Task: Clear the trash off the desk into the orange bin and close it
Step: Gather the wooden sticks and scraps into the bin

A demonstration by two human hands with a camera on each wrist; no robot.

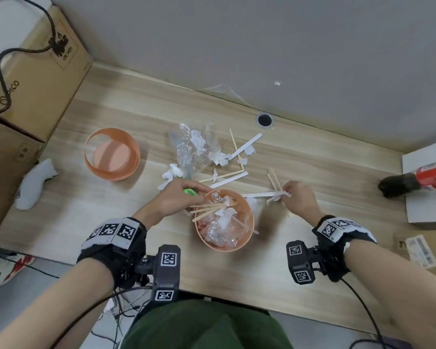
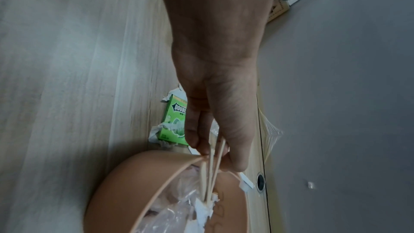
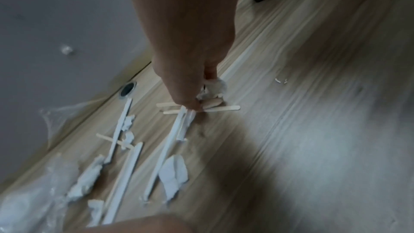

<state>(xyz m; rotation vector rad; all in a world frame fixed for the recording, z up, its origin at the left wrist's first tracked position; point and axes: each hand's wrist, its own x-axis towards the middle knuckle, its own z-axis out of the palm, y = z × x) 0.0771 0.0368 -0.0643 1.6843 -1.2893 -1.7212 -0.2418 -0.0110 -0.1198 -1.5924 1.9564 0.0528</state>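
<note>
The orange bin (image 1: 247,230) stands near the desk's front, part full of plastic wrap, paper scraps and wooden sticks. My left hand (image 1: 179,200) sits at its left rim and pinches a bundle of wooden sticks (image 2: 211,171) that slant into the bin (image 2: 139,180). A green gum box (image 2: 175,121) lies beside that hand. My right hand (image 1: 296,197), right of the bin, pinches a white paper strip (image 3: 177,127) and a crumpled paper scrap (image 3: 216,86) over wooden sticks (image 3: 221,107). The bin's orange lid (image 1: 111,153) lies upturned at the back left.
Clear plastic bags (image 1: 191,152), paper scraps and more sticks (image 1: 234,144) litter the middle of the desk (image 1: 237,268). Cardboard boxes (image 1: 35,69) stand at the left, a white box (image 1: 428,187) with a cola bottle (image 1: 413,182) at the right. A cable hole (image 1: 264,120) sits by the wall.
</note>
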